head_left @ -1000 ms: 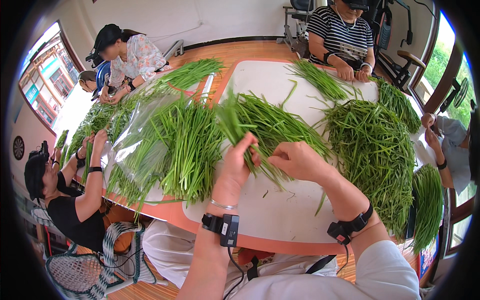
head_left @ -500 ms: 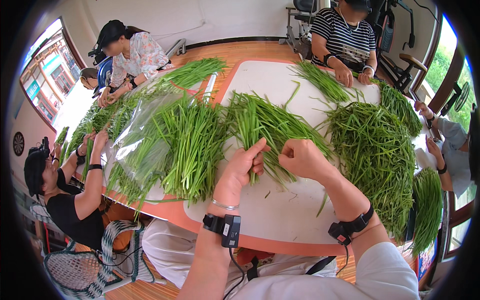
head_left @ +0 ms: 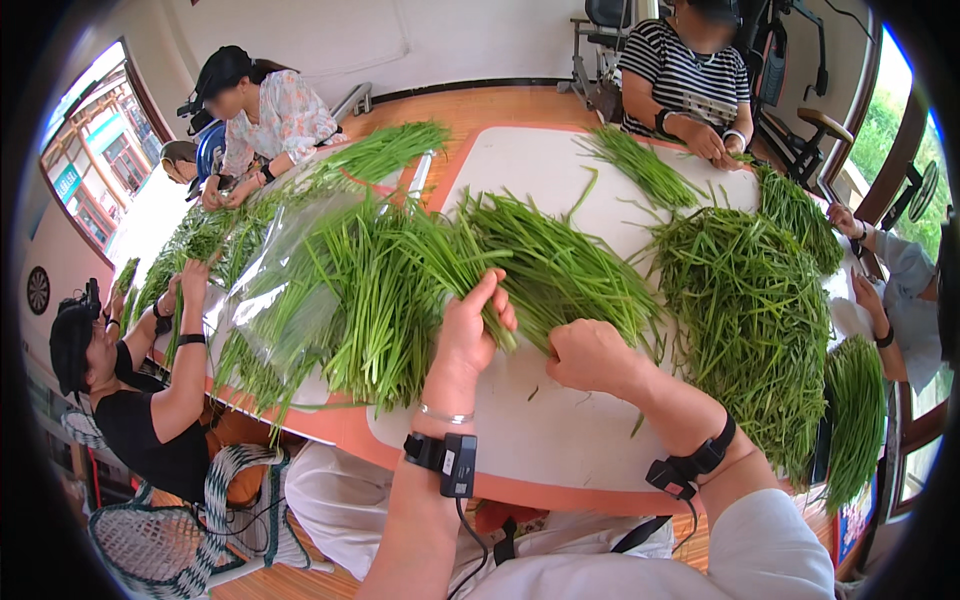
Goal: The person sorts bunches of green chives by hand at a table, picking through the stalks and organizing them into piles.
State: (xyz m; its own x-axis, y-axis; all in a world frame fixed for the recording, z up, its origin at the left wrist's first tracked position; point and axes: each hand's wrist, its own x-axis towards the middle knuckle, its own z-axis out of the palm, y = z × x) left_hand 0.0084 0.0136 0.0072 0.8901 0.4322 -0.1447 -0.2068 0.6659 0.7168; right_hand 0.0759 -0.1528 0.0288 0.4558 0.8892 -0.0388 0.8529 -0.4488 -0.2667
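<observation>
My left hand (head_left: 478,322) is closed round a bunch of green garlic chives (head_left: 452,258), its leafy tops leaning up and left over a larger heap (head_left: 378,305). My right hand (head_left: 585,352) is curled just below a loose pile of chives (head_left: 560,255) on the white, pink-edged table (head_left: 520,440); what its fingertips hold, if anything, is hidden. A clear plastic bag (head_left: 270,305) lies against the left heap. A tangled mound of leaves (head_left: 740,320) lies to the right of my hands.
Co-workers at the left (head_left: 150,420), back left (head_left: 280,120), back right (head_left: 680,80) and far right (head_left: 900,300) handle more chives (head_left: 640,165). A straight bundle (head_left: 855,410) lies at the right edge; a woven-strap chair (head_left: 150,545) stands lower left.
The bunch in my left hand now leans further left toward the big heap. My right hand has moved down and slightly left, nearer the near part of the table.
</observation>
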